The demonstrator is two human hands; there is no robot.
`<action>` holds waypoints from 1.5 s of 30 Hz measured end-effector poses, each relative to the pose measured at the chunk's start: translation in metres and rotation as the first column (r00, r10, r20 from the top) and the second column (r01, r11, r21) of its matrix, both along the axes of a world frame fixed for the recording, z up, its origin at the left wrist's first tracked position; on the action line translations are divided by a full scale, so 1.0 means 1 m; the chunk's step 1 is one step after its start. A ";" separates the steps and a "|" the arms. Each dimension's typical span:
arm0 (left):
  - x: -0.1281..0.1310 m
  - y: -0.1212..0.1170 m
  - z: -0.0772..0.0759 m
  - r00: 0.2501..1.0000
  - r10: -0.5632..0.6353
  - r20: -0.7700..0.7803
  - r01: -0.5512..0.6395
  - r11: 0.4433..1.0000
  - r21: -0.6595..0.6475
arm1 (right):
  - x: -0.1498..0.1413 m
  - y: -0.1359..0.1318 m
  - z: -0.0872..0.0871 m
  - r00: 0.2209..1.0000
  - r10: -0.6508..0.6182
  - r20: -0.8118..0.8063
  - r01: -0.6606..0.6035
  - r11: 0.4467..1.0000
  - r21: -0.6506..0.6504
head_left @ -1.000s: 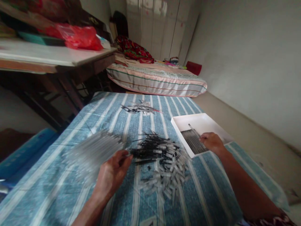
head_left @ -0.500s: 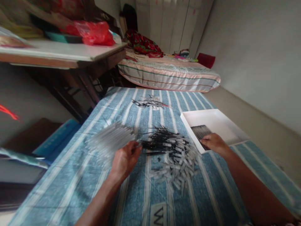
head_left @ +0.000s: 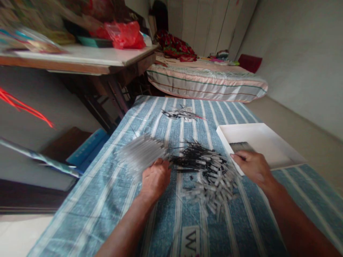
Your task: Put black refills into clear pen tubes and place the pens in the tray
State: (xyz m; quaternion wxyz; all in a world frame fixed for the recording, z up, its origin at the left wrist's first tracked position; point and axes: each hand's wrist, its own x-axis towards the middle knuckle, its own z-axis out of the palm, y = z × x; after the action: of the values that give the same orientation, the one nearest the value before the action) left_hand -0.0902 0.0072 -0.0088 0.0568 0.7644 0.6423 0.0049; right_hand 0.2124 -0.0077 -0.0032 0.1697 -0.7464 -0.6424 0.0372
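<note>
We have the white, shallow, rectangular open box along the right edge of the counter draped in blue, white-striped cloth; its white floor shows beyond a row of slim dark rods. Striped cloth runs along our near side. Our left hand reaches forward, back upward, at the right end of the clear, slender plastic tubes, just beside the heap of thin black sticks. Our right hand curls at the box's near-left corner. We cannot tell what either grip grasps.
</note>
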 end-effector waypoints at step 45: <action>-0.007 -0.005 0.000 0.716 -0.378 0.587 0.280 0.926 0.254 | -0.104 -0.003 0.032 0.735 0.552 0.393 -0.472 0.833 -0.289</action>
State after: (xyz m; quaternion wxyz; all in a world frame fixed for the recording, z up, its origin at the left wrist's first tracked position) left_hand -0.0975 0.0023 -0.0092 0.2106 0.8227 0.4375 0.2956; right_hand 0.1080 -0.0109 0.0288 -0.0688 -0.5383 -0.8389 -0.0411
